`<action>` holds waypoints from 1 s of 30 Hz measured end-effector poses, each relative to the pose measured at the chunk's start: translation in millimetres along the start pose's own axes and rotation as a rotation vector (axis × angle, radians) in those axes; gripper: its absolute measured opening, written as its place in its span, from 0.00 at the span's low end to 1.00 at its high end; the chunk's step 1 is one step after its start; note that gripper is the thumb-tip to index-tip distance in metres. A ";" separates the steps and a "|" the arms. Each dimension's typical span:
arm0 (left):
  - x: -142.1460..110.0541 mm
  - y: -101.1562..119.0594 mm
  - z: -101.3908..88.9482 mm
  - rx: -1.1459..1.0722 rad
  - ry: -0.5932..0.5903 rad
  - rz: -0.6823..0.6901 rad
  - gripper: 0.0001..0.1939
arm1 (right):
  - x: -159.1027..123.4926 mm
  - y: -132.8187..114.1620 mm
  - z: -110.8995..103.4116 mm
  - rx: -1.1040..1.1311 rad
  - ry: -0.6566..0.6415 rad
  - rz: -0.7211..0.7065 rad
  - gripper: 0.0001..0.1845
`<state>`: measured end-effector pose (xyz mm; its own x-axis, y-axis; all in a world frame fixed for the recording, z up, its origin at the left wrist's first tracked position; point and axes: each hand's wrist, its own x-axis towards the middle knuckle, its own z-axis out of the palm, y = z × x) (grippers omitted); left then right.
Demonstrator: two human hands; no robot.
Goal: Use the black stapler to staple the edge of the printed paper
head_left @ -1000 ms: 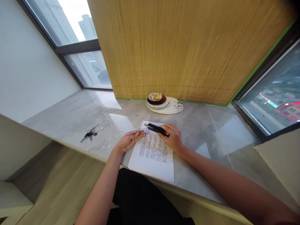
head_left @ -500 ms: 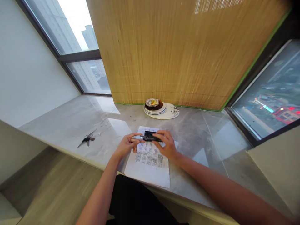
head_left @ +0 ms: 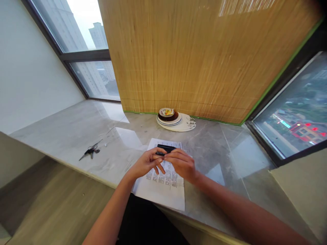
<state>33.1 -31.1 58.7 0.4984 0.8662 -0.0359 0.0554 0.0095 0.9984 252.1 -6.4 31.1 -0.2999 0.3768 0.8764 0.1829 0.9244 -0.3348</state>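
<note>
Over a printed sheet of paper (head_left: 163,197), my two hands meet at a slim black pen (head_left: 160,153). My left hand (head_left: 146,164) pinches it between thumb and forefinger, the other fingers loosely spread beneath. From the other side, my right hand (head_left: 182,165) closes its fingertips at the pen's right end, which they hide. Just behind the fingers, a flat black case (head_left: 166,147) lies on the upper part of the sheet, its front edge partly covered by my hands.
A bunch of keys (head_left: 90,151) lies to the left on the grey marble sill (head_left: 61,131), near a small white bit (head_left: 105,145). Stacked plates (head_left: 176,128) stand at the back against a bamboo blind (head_left: 178,61). Windows flank the blind.
My left hand has moved right, closer to my right hand. The pen's silver end, visible before, no longer shows. My right hand has shifted off the black case, its fingers now closed together.
</note>
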 end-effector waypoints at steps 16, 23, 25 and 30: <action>111.6 -64.3 -121.4 1.127 0.600 0.113 0.21 | -26.5 147.3 -65.2 -0.408 -0.056 0.856 0.05; 98.1 -71.6 -115.3 1.132 0.641 0.057 0.18 | -22.5 145.4 -69.0 -0.497 -0.051 0.807 0.07; 93.0 -68.3 -113.4 1.131 0.651 0.057 0.18 | -13.9 130.4 -64.1 -0.472 0.035 0.703 0.07; 85.5 -66.0 -110.3 1.051 0.777 0.034 0.19 | 1.8 75.3 -29.4 -0.136 -0.059 0.484 0.08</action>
<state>-23.4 97.4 -5.5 -0.0946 0.9219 0.3757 0.8737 -0.1040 0.4752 292.8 62.1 17.7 -0.2028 0.7665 0.6094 0.4329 0.6284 -0.6463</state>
